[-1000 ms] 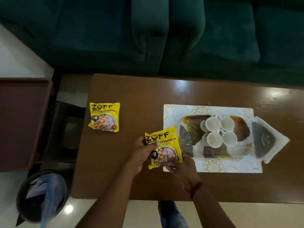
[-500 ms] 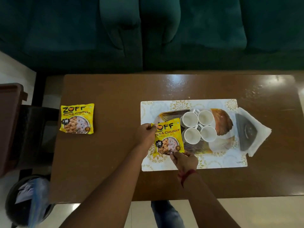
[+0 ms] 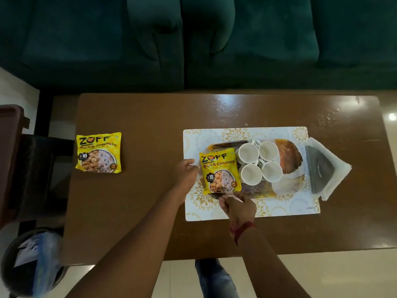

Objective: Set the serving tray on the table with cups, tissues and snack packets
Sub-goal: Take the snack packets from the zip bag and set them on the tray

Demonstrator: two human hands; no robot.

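Left hand: the left hand (image 3: 185, 175) reaches in from the lower left, its fingertips at the left edge of the snack packet (image 3: 219, 171); whether its grip is closed on that edge or only touching it, I cannot tell.
Right hand: the right hand (image 3: 236, 206) sits just below the same packet, its grip pinching the packet's lower edge between curled fingers and thumb; a red thread (image 3: 242, 227) circles the wrist.
Snack packet: yellow, face up, lying over the left end of the tray (image 3: 287, 153), just beside the two left cups.
Second packet: the second packet (image 3: 98, 152), of the same kind, lies flat near the left end of the worktop (image 3: 139, 117), well apart from the tray and from both hands.
Tray: patterned in gold and brown, resting on a white placemat (image 3: 236, 134) with gold flower prints, right of the worktop's middle.
Cups: four white cups (image 3: 249, 153) stand upright in a tight square in the middle of the tray.
Tissues: a stack of folded white tissues (image 3: 335, 166) lies on the worktop at the placemat's right edge, with a grey piece (image 3: 320, 168) on top of it.
Surroundings: a dark green sofa (image 3: 236, 39) runs along the far side of the worktop; a round bin (image 3: 32, 261) stands on the floor at the lower left.
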